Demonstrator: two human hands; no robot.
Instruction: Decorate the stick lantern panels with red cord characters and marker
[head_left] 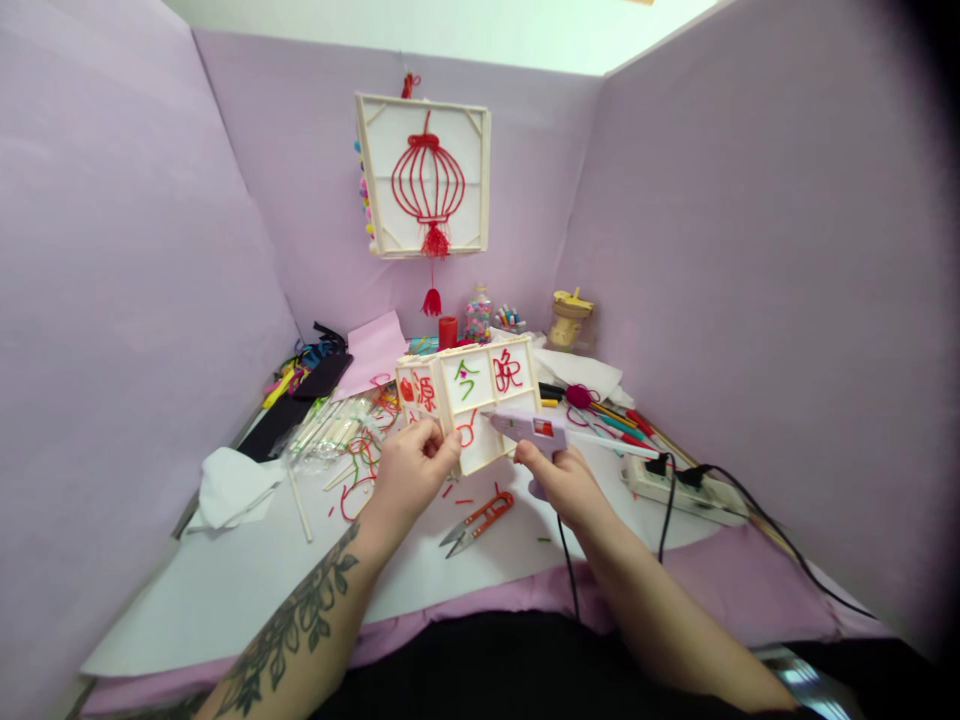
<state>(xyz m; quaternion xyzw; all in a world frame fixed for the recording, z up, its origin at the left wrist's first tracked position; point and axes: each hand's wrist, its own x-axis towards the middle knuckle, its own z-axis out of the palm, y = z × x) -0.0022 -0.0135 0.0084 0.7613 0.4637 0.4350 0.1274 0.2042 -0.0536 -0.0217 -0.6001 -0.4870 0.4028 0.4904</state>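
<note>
A small box lantern [480, 395] of pale wooden strips and white panels is held up tilted above the table, with red and green yarn-like characters on its faces. My left hand [420, 455] has its fingers closed on the lantern's lower left edge. My right hand [559, 480] grips a pale purple hot glue gun [529, 428], with a white glue stick [611, 445] sticking out behind it. The gun's nozzle points at the lower panel, close to an orange-red curved strand [466, 432]; whether it touches is unclear. Below lie thread snips [480, 522] with orange-red handles.
A larger lantern [427, 180] with a red tassel hangs at the back wall. Wrapped sticks [330, 430], coloured strands and white cloth [234, 488] lie left. On the right are pens [619, 428] and a power strip [690, 490] with black cables.
</note>
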